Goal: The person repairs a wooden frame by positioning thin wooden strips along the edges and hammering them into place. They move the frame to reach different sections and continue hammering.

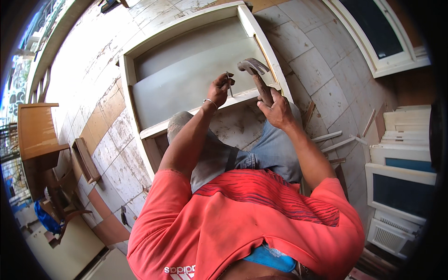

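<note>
My right hand [277,109] is wrapped round the worn wooden handle of a claw hammer [262,86], whose metal head points up and away. Between the fingers of my left hand [219,88] is a thin metal rod [230,87], held nearly upright; its exact kind is too small to tell. Both hands are over the near side of a white wooden frame [247,19] that lies before my knees. A grey, cloudy glass pane [182,77] fills much of it. The rod's lower end is close to the near rail, but I cannot tell whether they touch.
Dirty pale tiles [329,51] surround the frame. Loose white strips [338,143] lie to the right, near stacked panels [399,189]. Another white frame with dark glass [373,32] is at the far right. A wooden cabinet [39,128] and a short wooden piece [86,161] are at left.
</note>
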The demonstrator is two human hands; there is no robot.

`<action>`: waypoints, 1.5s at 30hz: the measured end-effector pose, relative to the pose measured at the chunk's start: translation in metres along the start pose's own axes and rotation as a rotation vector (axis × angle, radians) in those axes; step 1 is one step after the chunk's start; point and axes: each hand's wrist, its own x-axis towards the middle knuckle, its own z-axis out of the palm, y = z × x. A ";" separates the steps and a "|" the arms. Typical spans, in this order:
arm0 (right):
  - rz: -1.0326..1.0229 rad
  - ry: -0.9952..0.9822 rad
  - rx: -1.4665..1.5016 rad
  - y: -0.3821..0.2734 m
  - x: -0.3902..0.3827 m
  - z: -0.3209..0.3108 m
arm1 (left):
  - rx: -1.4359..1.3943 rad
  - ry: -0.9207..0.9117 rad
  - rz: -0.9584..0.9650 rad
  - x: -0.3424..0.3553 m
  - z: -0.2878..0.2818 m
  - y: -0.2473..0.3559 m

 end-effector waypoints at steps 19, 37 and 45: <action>0.118 -0.244 0.053 -0.040 0.024 -0.006 | 0.120 -0.057 0.017 -0.007 0.003 0.010; -0.110 -0.173 -0.216 -0.054 0.033 -0.014 | 0.129 -0.171 0.077 0.001 -0.005 0.002; -0.142 -0.079 -0.119 -0.051 0.026 -0.009 | 0.183 -0.165 0.037 0.005 -0.011 -0.010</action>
